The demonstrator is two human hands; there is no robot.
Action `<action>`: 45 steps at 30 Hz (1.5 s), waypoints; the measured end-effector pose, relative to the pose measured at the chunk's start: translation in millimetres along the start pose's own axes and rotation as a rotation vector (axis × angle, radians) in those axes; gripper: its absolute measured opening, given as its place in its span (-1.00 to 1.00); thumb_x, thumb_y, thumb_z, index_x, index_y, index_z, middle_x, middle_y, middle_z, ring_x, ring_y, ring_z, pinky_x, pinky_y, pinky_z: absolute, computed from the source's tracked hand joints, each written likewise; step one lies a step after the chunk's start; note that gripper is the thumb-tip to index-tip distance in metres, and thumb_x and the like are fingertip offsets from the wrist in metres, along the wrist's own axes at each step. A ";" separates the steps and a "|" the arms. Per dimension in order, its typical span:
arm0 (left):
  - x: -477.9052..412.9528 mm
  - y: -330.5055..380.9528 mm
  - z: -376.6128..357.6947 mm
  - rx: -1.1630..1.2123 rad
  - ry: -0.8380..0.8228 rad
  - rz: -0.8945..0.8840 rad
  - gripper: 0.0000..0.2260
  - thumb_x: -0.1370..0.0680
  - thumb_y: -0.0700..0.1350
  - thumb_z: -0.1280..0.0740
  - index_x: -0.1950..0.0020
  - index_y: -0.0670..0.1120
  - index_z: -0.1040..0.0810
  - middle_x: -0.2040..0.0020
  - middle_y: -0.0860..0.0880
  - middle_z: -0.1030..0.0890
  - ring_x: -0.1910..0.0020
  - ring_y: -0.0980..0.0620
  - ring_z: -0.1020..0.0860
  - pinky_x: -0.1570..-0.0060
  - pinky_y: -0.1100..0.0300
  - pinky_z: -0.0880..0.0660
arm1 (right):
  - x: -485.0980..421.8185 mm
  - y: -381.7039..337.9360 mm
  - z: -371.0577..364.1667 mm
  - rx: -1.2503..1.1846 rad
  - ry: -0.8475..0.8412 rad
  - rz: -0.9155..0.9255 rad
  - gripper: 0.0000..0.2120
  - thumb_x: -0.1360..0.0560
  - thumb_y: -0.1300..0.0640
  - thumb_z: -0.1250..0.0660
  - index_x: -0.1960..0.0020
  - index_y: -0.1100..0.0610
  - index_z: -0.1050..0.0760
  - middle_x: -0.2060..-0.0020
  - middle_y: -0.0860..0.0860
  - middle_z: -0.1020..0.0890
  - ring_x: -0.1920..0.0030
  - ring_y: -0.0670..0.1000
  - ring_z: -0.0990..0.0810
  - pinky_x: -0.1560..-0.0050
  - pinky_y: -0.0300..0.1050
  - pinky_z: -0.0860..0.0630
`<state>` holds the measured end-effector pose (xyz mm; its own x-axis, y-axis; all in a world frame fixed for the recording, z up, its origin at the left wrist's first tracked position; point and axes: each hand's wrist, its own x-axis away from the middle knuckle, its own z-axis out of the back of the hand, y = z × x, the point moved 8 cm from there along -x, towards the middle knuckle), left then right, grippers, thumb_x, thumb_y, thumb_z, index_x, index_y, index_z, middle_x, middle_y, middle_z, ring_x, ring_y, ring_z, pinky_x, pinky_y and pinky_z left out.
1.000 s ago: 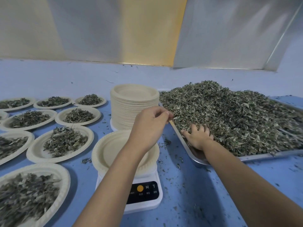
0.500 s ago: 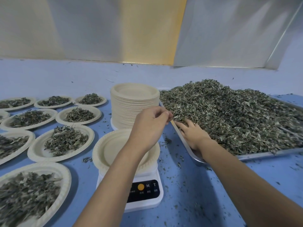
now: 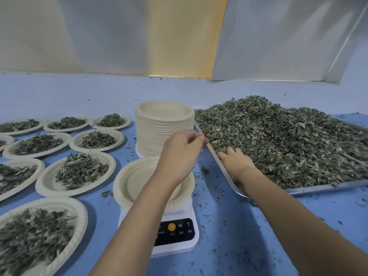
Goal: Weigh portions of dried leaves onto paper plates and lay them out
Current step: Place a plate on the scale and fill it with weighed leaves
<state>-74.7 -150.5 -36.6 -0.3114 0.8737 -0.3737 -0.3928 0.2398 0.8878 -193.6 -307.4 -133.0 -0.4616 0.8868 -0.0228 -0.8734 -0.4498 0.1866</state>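
A new portion is beginning, I think. The right hand [image 3: 236,163] is lying on the dried leaves [image 3: 278,140] in the metal tray [image 3: 318,188], fingers nearly straight, tips partly buried, gripping nothing yet. The left hand [image 3: 182,151] is hovering with curled fingers at the tray's rim; whether it is pinching the rim, I cannot tell. An empty paper plate [image 3: 137,180] is waiting on the scale [image 3: 175,236]. Next, the right hand should be closing on a handful and bringing it to this plate.
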 end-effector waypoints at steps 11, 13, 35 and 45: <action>-1.0 -5.7 4.1 -0.009 0.013 0.019 -0.79 -0.57 -0.15 -0.22 0.16 0.03 -0.62 0.12 0.13 -0.65 0.19 0.23 -0.59 0.08 0.26 -0.49 | -3.8 15.2 6.1 -0.328 0.140 -0.121 -0.76 -0.65 0.15 -0.06 -0.29 0.17 -0.29 -0.23 0.22 -0.36 -0.23 0.26 -0.36 -0.17 0.12 -0.38; -1.6 -5.7 7.5 -0.013 0.025 0.017 -0.79 -0.56 -0.16 -0.22 0.15 0.02 -0.63 0.13 0.13 -0.66 0.18 0.23 -0.59 0.08 0.26 -0.49 | 0.3 28.7 12.1 -0.548 0.232 -0.203 -0.74 -0.65 0.11 -0.04 -0.29 0.15 -0.32 -0.20 0.21 -0.38 -0.15 0.23 -0.43 -0.16 0.09 -0.43; 4.9 -39.2 126.5 0.304 0.528 0.246 -0.76 -0.53 -0.22 -0.21 0.26 -0.06 -0.60 0.14 -0.01 -0.66 0.15 0.09 -0.61 0.04 0.16 -0.51 | 73.8 -115.0 127.6 -1.442 0.450 0.408 -0.89 -0.61 0.14 -0.20 0.01 -0.03 -0.47 0.20 -0.10 -0.53 0.24 -0.21 -0.46 0.18 -0.28 -0.38; 3.6 -33.7 127.7 0.267 0.533 0.214 -0.74 -0.55 -0.21 -0.18 0.27 -0.04 -0.57 0.20 0.05 -0.64 0.23 0.12 -0.59 0.17 0.20 -0.47 | 87.0 -153.9 116.5 -1.040 0.300 0.592 -0.59 -0.61 0.16 -0.21 0.38 -0.11 -0.33 0.43 -0.22 -0.47 0.34 -0.23 -0.40 0.27 -0.32 -0.27</action>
<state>47.9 -101.4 -33.6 -0.7747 0.5994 -0.2017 -0.0661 0.2404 0.9684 -81.2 -148.6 -49.3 -0.7258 0.5199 -0.4505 -0.1623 -0.7658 -0.6223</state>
